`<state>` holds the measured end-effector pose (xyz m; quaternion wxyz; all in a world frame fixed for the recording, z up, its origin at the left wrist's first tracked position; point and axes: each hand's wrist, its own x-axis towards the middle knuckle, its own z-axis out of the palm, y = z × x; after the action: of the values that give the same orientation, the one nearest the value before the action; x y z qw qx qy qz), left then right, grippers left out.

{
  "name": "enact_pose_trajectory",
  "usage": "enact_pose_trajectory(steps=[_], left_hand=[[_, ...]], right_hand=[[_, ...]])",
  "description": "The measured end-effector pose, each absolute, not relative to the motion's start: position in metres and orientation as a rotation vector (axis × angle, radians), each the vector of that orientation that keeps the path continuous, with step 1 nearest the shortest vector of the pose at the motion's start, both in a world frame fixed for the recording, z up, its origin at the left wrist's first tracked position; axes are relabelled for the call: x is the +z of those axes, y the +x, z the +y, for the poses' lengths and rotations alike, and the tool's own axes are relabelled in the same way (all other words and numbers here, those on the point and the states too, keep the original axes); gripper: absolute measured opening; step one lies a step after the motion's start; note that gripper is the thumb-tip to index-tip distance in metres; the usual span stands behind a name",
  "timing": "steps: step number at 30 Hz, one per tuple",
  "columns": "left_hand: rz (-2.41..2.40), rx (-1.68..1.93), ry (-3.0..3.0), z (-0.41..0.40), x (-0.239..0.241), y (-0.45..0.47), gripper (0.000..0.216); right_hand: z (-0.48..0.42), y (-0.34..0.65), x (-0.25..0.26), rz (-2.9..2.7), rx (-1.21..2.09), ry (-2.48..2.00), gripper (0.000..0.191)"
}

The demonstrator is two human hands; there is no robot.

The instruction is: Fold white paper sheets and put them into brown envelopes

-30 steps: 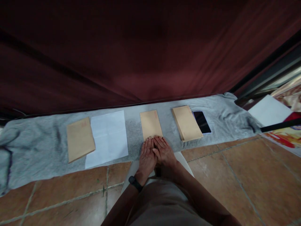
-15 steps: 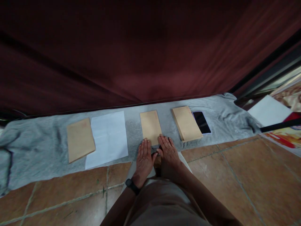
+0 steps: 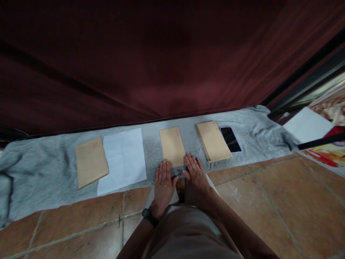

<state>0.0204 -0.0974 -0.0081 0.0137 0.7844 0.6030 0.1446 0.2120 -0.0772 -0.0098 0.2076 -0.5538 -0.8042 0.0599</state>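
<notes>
A brown paper envelope [image 3: 173, 145] lies flat on the grey cloth in front of me, small red print at its upper right. My left hand [image 3: 163, 183] rests palm down at its lower left corner, fingers stretched out. At the lower right corner my right hand [image 3: 196, 174] lies flat too, fingers straight. Neither hand grips anything. To the right is a stack of brown envelopes [image 3: 214, 141]. On the left, another brown envelope [image 3: 91, 162] partly overlaps a white sheet of paper [image 3: 125, 158].
A phone [image 3: 230, 139] lies beside the stack. The grey cloth [image 3: 45, 172] covers a long narrow surface against a dark red curtain [image 3: 172, 64]. Tiled floor [image 3: 256, 205] runs along the near side. A black bar [image 3: 320, 142] and white board [image 3: 308, 126] stand at right.
Both hands have shifted slightly apart and toward me, showing a little more of the envelope's near edge. The envelopes and paper stay in place.
</notes>
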Motion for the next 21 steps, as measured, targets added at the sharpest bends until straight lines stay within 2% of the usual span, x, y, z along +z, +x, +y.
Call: enact_pose_trajectory(steps=[10, 21], left_hand=[[1.713, 0.418, 2.567, -0.104, -0.025, 0.036, 0.073], [1.742, 0.367, 2.499, -0.107, -0.01, 0.023, 0.067]], right_hand=[[-0.085, 0.182, -0.005, -2.338, 0.319, -1.41, 0.058], [-0.09, 0.203, -0.008, -2.323, 0.266, -1.438, 0.057]])
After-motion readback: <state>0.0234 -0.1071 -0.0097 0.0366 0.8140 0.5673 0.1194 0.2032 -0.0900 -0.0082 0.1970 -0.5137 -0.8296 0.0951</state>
